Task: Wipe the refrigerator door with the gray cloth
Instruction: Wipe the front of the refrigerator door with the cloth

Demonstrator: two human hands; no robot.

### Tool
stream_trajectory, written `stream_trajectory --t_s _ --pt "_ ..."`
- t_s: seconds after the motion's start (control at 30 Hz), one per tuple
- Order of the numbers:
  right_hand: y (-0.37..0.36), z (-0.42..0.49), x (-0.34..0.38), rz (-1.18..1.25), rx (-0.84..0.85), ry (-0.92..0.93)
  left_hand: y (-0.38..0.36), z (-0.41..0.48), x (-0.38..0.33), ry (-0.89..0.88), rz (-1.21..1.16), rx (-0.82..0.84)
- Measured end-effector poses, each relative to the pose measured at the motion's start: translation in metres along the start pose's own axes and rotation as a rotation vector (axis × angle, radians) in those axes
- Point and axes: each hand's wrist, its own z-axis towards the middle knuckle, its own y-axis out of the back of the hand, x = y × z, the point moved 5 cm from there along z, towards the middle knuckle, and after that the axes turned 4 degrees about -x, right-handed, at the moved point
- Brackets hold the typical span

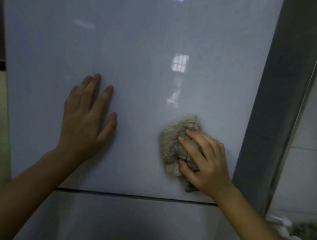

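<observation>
1. Head view, where things are: cloth (173, 145) is bunched vs the door (140, 44), approx 4 o'clock from frame centre. It sits low on the upper panel, just above the seam (131, 194).
2. R hand (207, 161) sits on top of the cloth. Fingers (191, 138) are curled into the wad w/ thumb hooked at its lower edge, gripping it & pressing it to the door.
3. L hand (87, 119) is at 8 o'clock, well apart from the cloth. Its fingers are straight, slightly spread, flat on the door, holding nothing; prob. bracing.
4. Handling (my guess): cloth looks soft, light, terry-like & floppy. Best held w/ palm over the wad's middle, else loose edges trail. Door is stiff & glossy, so the cloth should glide; light pressure prob. enough.
5. Hidden/unclear:
   - Part of the cloth is under the palm; a tail pokes out at 5 o'clock of the hand.
   - Door top & left edge are cut off, no handle seen.
   - Window reflection (179, 62) at 1 o'clock & general glare: can't tell wiped from unwiped areas.
   - Lower panel (129, 222) is dark.
   - Clutter (295, 234) in the 5 o'clock corner is too blurred to ID.
</observation>
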Motion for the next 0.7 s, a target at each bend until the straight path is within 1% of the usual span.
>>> stream_trajectory --t_s 0.13,0.2,0.27,0.4,0.57,0.63,0.7 --pt "0.019 -0.009 -0.026 -0.049 -0.146 -0.248 0.001 -0.005 0.006 -0.075 0.003 -0.004" --pt "0.016 -0.011 -0.019 -0.039 -0.175 -0.345 0.000 -0.014 0.007 -0.104 0.007 -0.009" --pt "0.007 -0.014 -0.006 -0.010 -0.185 -0.395 0.000 -0.026 0.007 -0.123 0.024 -0.020" --pt "-0.005 -0.013 0.014 -0.001 -0.187 -0.334 -0.003 -0.056 0.009 -0.155 0.044 -0.041" --pt "-0.018 -0.008 0.033 0.014 -0.191 -0.358 -0.004 -0.076 0.017 -0.199 0.090 -0.039" --pt "-0.028 -0.006 0.049 -0.011 -0.136 -0.251 0.000 -0.076 0.017 -0.196 0.104 -0.037" --pt "-0.037 -0.007 0.068 -0.048 -0.064 -0.022 0.004 -0.072 0.014 -0.168 0.098 -0.027"
